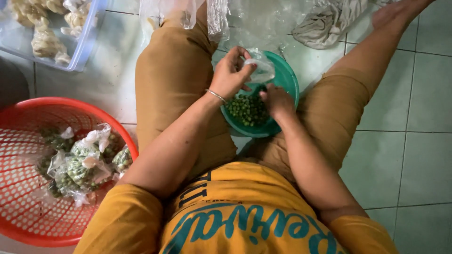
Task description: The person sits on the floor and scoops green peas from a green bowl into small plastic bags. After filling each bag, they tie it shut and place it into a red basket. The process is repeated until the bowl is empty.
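- Red basket (28, 207) at far left — tied bags (77, 164) of green peas inside.
- Clear tub (87, 42) at upper left, pale pieces in it.
- Left hand (230, 75) pinches a small clear bag (260, 70) above the bowl.
- Green bowl (287, 80) sits on the floor between the legs — loose peas (247, 109) inside.
- Right hand (278, 101) rests in the peas; grip cannot be told.

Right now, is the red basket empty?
No, the red basket holds several tied clear bags of green peas.
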